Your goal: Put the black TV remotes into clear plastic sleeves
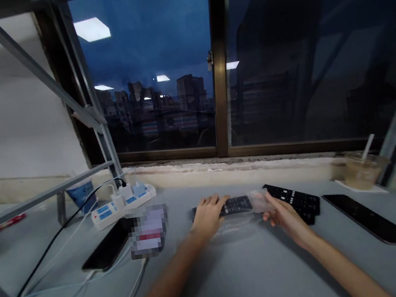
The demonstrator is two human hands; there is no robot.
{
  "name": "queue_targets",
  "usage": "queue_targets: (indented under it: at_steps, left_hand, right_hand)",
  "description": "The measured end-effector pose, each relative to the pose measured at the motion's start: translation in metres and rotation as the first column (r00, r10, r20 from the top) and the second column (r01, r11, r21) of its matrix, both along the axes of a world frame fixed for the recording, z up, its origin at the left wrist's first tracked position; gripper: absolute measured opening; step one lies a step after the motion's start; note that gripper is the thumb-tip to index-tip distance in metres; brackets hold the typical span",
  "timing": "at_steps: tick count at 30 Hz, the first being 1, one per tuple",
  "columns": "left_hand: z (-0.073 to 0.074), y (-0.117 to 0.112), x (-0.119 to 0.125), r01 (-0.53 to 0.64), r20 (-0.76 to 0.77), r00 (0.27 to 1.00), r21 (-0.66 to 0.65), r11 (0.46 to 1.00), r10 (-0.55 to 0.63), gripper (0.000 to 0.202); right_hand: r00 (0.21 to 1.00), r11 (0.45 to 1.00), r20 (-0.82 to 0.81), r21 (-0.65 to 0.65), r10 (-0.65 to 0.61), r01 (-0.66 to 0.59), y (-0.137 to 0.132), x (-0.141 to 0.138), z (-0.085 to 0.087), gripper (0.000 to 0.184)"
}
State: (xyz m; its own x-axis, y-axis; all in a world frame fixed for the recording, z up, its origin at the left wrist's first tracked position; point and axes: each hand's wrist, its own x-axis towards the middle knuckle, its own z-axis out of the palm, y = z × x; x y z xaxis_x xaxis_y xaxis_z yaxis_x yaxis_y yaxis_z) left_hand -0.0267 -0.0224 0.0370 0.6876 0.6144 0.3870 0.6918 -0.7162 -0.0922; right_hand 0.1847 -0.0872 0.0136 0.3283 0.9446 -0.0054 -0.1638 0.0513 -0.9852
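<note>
1. The remote point(238, 205) is in the middle of the bench point(251, 279), between the two hands, its long side running across; whether it lies flat or is slightly raised, I cannot tell.
2. The left hand point(208, 215) grasps the remote's left part from above, fingers over the far edge and thumb at the near one.
3. The right hand point(280, 213) pinches the clear bag point(260, 200) at the remote's right end, thumb on top and fingers curled beneath.
4. The step in hand looks to be working the bag around the remote; whether it is going on or coming off, this moment does not settle.
5. The next move, I judge, calls for a steady left hold while the right keeps a light pinch; thin film could slip or crumple.
6. More remotes point(294, 195) lie overlapping just behind the right hand, so that wrist needs care.
7. The tablet point(372, 219) lies to their right, with the drink point(361, 170) beyond it; two phones, one dark point(110, 246) and one lit point(150, 231), sit left of the hands.
</note>
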Motion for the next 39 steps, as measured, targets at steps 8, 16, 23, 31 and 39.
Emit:
queue_targets:
  at_steps: [8, 16, 23, 31, 39]
  left_hand:
    - [-0.016, 0.001, -0.002, 0.040, 0.144, 0.989, -0.066, 0.997, -0.030, 0.062]
    - [-0.015, 0.000, -0.003, 0.023, 0.157, 0.987, -0.024, 0.999, -0.019, 0.048]
    - [-0.018, -0.001, -0.004, 0.028, 0.179, 0.983, 0.033, 0.999, -0.033, 0.046]
    - [-0.020, -0.002, -0.004, -0.004, 0.162, 0.987, 0.028, 1.000, -0.001, 0.047]
    - [-0.021, 0.000, -0.006, 0.002, 0.149, 0.989, 0.061, 0.998, -0.011, 0.048]
  right_hand:
    - [0.972, 0.976, 0.108, -0.031, -0.210, 0.214, 0.003, 0.016, -0.007, 0.043]
    - [0.987, 0.991, 0.094, -0.014, -0.132, 0.134, 0.009, 0.027, -0.017, 0.039]
    - [0.987, 0.999, 0.157, -0.026, -0.039, 0.043, 0.009, 0.028, -0.020, 0.034]
    - [0.992, 0.999, 0.123, 0.018, -0.040, 0.038, 0.009, 0.023, -0.015, 0.030]
    - [0.962, 0.997, 0.263, -0.013, 0.078, -0.078, 0.001, 0.022, -0.011, 0.028]
